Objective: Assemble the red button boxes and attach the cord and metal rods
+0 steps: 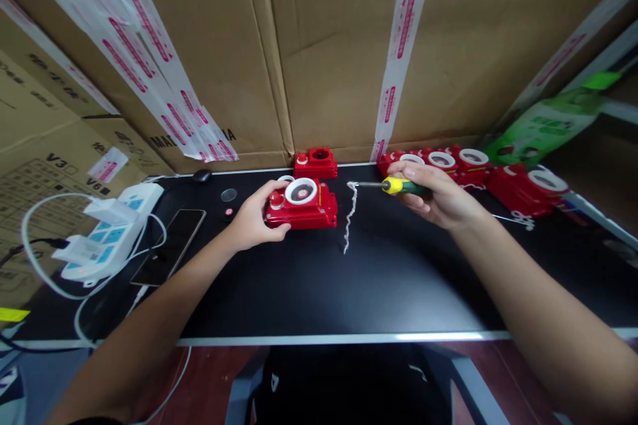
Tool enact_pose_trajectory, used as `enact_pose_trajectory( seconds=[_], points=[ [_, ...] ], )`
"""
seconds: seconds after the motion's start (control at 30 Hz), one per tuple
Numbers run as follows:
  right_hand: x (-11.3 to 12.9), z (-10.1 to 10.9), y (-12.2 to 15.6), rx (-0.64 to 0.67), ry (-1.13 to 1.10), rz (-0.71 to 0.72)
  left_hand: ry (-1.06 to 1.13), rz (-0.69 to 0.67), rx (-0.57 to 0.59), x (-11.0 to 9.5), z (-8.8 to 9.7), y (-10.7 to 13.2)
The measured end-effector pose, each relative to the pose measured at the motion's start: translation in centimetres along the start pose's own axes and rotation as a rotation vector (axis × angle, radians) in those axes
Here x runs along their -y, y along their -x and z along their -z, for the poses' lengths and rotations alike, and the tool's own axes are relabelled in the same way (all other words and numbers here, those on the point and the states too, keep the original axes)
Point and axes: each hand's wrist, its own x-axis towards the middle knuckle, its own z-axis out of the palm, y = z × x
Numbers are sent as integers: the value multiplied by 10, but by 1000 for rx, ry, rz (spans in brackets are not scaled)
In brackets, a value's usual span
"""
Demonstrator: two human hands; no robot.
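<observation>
My left hand (254, 218) grips the left end of a red box-shaped device (304, 216), which has a white ring round a dark window on top and a small red knob beside it. In my right hand (434, 191) is a screwdriver (399, 186) with a yellow and green handle, its shaft pointing left. From the screwdriver's tip dangles a thin, crinkled white strip (349, 219), to the right of the device and apart from it. Another red device (316, 163), without a white ring, stands behind the held one.
Several red devices with white rings (441, 160) stand at the back right, near a green bottle (548, 116). On the left lie a phone (172, 246) and a white power strip (114, 232) with cables. A clear disc (228, 195) lies left of centre. Cardboard (329, 80) walls the back.
</observation>
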Motion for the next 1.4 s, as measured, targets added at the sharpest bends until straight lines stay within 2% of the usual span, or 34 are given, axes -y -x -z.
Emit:
enact_pose_trajectory(
  seconds=[0.13, 0.33, 0.53, 0.63, 0.77, 0.9, 1.07, 1.4],
  points=[
    [0, -9, 3, -38, -36, -26, 133, -18, -117, 11, 11, -2],
    [-10, -23, 3, -94, -28, -64, 538, 57, -261, 12, 3, -3],
    [-11, -32, 9, -79, -17, -82, 631, 31, -486, -4, -5, -2],
    [-11, -37, 14, -58, -18, -87, 635, 21, -552, -10, -5, 0],
    [-11, -42, 19, -20, -6, -84, 585, -10, -584, -14, -3, 1],
    [-12, -44, 22, 4, 4, -92, 538, 0, -558, -16, -1, -1],
    [-11, -45, 22, -4, 23, -114, 560, 7, -534, -16, -2, -1],
    [-12, -46, 23, -5, 22, -123, 583, 19, -566, -19, -2, -1]
  ],
)
